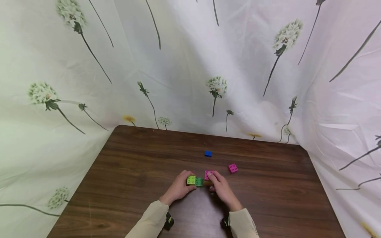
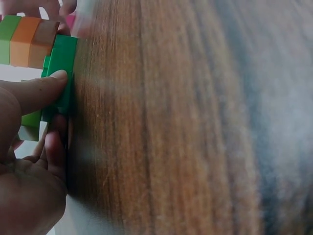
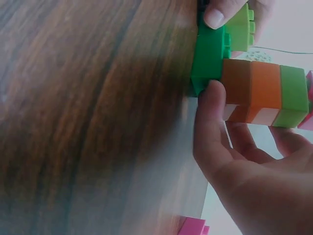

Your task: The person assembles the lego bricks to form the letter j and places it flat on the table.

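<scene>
A dark green brick (image 1: 199, 181) lies on the table between both hands, its studs showing in the middle. On its left end sits a lime green brick (image 1: 191, 179); the left hand (image 1: 178, 187) grips this end, its thumb on the dark green side (image 2: 61, 93). At the right end rises a stack: brown (image 3: 236, 83), orange (image 3: 265, 85), light green (image 3: 292, 93), and a pink brick (image 1: 209, 175) on top. Around the stack curl fingers of the right hand (image 1: 221, 189), the thumb on the pink top and one fingertip at the dark green brick's end.
Beyond the hands, a blue brick (image 1: 208, 153) lies on the brown wooden table (image 1: 134, 158). A loose pink brick (image 1: 233, 168) is to the right, near the right hand. A white cloth with printed flowers (image 1: 184, 82) hangs behind the table.
</scene>
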Motion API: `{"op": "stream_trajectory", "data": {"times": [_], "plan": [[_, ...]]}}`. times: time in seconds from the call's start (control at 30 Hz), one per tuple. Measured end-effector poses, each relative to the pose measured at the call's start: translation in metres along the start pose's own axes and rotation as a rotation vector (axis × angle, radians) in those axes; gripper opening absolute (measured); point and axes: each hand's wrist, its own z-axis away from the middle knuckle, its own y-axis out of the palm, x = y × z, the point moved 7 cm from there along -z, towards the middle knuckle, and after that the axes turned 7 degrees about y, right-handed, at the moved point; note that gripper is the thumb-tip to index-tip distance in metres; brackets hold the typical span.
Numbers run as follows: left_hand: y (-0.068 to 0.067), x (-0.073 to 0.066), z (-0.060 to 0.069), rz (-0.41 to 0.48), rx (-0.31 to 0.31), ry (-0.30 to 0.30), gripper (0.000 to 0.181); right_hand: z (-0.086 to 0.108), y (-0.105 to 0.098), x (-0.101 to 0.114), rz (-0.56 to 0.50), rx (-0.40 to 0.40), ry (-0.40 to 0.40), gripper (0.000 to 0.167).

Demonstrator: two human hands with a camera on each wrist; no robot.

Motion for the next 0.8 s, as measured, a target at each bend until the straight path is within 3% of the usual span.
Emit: {"op": "stream_trajectory", "data": {"times": [0.2, 0.37, 0.8], "plan": [[0.0, 0.003, 0.0, 0.013, 0.005, -0.017, 0.028, 0.001, 0.003, 0.002, -0.058, 0.068, 0.023, 0.043], [0.0, 0.003, -0.001, 0.017, 0.003, -0.012, 0.027, 0.016, 0.002, 0.024, -0.08, 0.095, 0.016, 0.037], [0.001, 0.002, 0.0, 0.011, -0.003, 0.005, 0.028, 0.021, 0.002, 0.031, -0.091, 0.081, 0.008, 0.031]]}}
